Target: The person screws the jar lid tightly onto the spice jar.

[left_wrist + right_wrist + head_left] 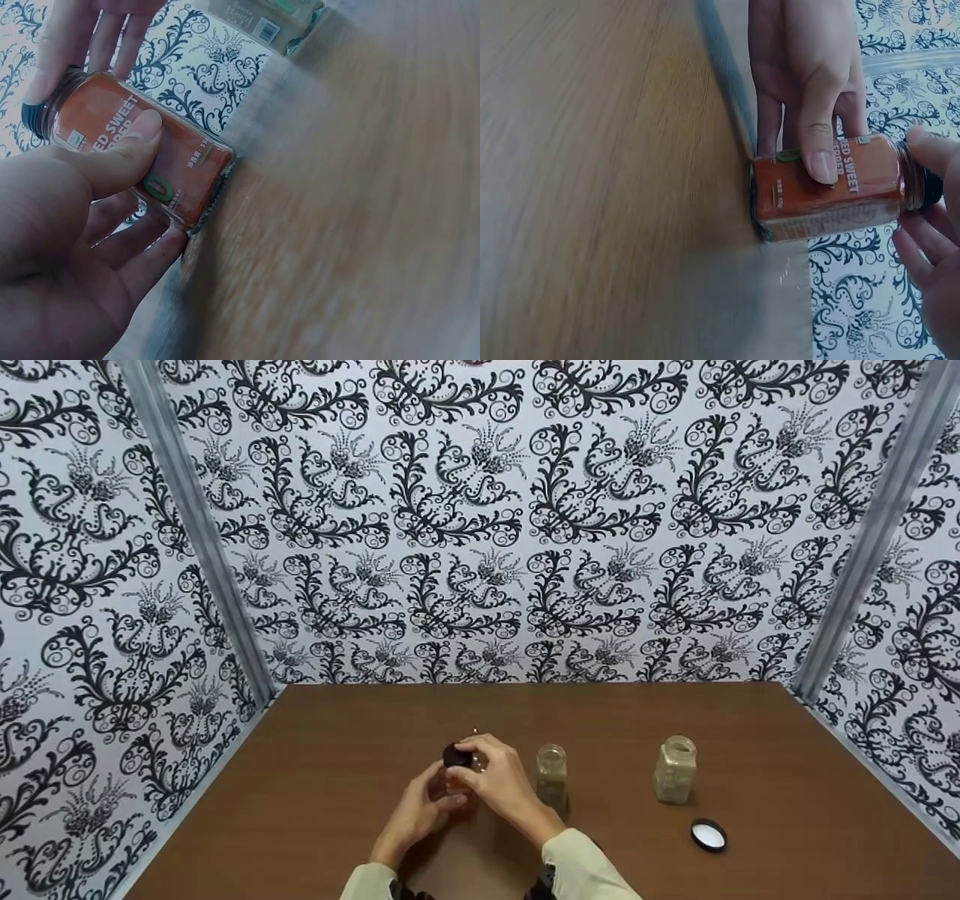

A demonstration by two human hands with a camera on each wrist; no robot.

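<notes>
A square glass jar (pixel 79 105) of orange-red powder, its label reading "SWEET", stands on the table in front of me. My left hand (pixel 415 815) grips its body, thumb across the label in both wrist views. At the jar's mouth is a black lid (pixel 455 755), which my right hand (pixel 504 781) pinches between thumb and fingers. Part of the lid is hidden by those fingers. Just right of my right hand stands a lidless glass jar (pixel 553 772) with greenish-beige contents.
Farther right is another lidless jar (pixel 675 772) of pale greenish powder. In front of it a black lid (pixel 709 835) lies with its white inside up. Patterned wall panels (pixel 465 525) enclose the brown table (pixel 337 735) at the back and sides.
</notes>
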